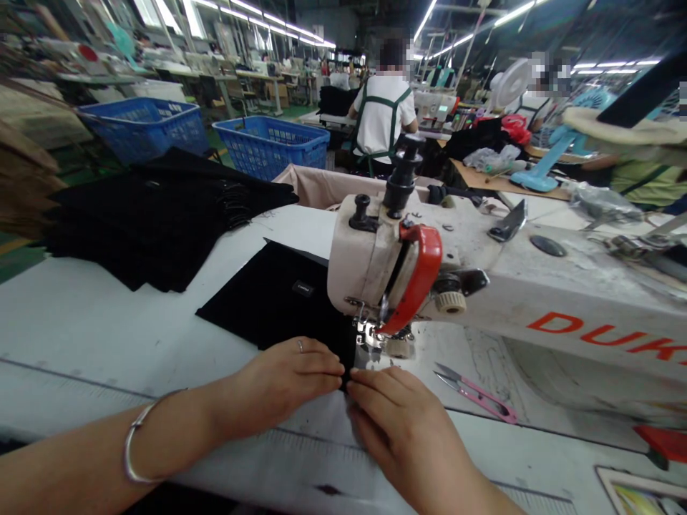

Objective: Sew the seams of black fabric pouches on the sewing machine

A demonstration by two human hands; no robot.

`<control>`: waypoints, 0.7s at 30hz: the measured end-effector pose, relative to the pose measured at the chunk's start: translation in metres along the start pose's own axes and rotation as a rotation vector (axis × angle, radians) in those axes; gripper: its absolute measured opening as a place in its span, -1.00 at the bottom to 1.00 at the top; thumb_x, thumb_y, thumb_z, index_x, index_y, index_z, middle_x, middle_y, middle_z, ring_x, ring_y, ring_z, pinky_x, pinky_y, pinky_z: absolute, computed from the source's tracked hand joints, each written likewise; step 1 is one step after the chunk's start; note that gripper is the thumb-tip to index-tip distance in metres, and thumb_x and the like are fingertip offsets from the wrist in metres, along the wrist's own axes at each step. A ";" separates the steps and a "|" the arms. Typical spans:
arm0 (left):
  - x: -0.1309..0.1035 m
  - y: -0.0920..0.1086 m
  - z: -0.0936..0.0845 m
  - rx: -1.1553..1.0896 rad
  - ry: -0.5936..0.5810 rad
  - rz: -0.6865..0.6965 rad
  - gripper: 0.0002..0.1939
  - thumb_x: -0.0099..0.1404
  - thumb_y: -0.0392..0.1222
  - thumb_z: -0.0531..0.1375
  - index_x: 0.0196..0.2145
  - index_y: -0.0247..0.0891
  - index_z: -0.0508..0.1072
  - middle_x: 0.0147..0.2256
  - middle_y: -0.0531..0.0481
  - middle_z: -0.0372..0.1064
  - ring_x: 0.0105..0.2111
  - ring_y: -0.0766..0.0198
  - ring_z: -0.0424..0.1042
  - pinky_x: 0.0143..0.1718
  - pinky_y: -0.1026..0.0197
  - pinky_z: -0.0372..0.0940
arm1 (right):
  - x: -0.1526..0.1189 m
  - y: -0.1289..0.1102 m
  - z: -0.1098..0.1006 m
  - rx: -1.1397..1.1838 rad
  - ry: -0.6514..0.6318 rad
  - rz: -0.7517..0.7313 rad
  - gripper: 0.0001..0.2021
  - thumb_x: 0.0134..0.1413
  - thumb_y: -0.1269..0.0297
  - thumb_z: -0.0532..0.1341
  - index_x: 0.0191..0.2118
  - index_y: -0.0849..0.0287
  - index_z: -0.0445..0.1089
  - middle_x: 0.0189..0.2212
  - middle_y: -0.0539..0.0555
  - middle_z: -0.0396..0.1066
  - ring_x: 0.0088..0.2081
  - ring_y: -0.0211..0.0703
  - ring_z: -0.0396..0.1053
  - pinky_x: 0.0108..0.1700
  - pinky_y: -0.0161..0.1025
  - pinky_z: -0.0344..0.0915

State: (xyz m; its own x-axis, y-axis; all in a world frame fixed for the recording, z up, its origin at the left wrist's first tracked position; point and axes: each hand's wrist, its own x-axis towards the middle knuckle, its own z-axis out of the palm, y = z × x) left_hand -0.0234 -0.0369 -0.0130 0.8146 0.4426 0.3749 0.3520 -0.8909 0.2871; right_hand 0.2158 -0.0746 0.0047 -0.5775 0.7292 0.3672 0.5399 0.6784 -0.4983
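Observation:
A black fabric piece (257, 293) with a small label lies on the white table, its right edge at the presser foot (370, 335) of a sewing machine (357, 265). My left hand (287, 379) rests on the fabric's near edge, fingers together, a ring on one finger. Just right of it, my right hand (400, 418) has its fingers pressed together at the fabric's near corner. The fingertips of both hands almost meet there. Beneath the fingers the fabric is partly hidden.
Pink thread snips (483, 400) lie right of my right hand. A stack of black fabric (144, 222) fills the table's back left. Blue baskets (273, 143) stand behind it. A person (383, 111) sits ahead, facing away. The machine arm (537, 265) spans the right.

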 end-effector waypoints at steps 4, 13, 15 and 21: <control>0.004 -0.016 0.003 0.058 -0.039 0.019 -0.74 0.46 -0.39 0.06 0.01 -0.28 0.45 0.05 -0.02 0.50 0.10 0.25 0.40 0.25 0.14 0.22 | 0.008 0.010 0.001 -0.053 -0.003 0.004 -0.76 0.22 0.48 0.19 -0.02 0.20 0.46 -0.05 0.12 0.51 -0.13 0.02 0.46 -0.09 0.00 0.46; 0.028 -0.043 -0.002 0.124 -0.056 -0.035 -0.74 0.43 -0.42 0.09 -0.02 -0.25 0.49 -0.01 -0.02 0.54 0.05 0.23 0.46 0.17 0.14 0.30 | 0.017 0.029 0.005 -0.225 -0.018 0.137 -0.70 0.17 0.40 0.22 0.02 0.18 0.46 -0.14 0.20 0.50 -0.16 0.12 0.48 -0.16 0.02 0.49; 0.034 -0.049 -0.002 0.127 -0.063 -0.046 -0.71 0.42 -0.44 0.10 -0.01 -0.21 0.48 -0.01 0.02 0.54 0.08 0.24 0.45 0.18 0.14 0.29 | 0.018 0.032 0.008 -0.276 0.012 0.136 -0.70 0.18 0.39 0.20 0.03 0.17 0.46 -0.17 0.21 0.51 -0.20 0.13 0.50 -0.22 0.00 0.49; 0.044 -0.063 0.003 0.130 -0.018 -0.062 -0.65 0.40 -0.51 0.07 0.02 -0.24 0.46 0.07 -0.01 0.48 0.13 0.23 0.40 0.26 0.07 0.20 | 0.020 0.033 0.013 -0.309 0.078 0.118 -0.73 0.20 0.37 0.17 -0.01 0.17 0.47 -0.19 0.20 0.53 -0.24 0.12 0.49 -0.27 -0.03 0.48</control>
State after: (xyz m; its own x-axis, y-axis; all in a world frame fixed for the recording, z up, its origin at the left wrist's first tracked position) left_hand -0.0083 0.0387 -0.0170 0.7972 0.4965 0.3434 0.4576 -0.8680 0.1926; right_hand 0.2140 -0.0387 -0.0140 -0.4576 0.8012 0.3856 0.7674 0.5749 -0.2838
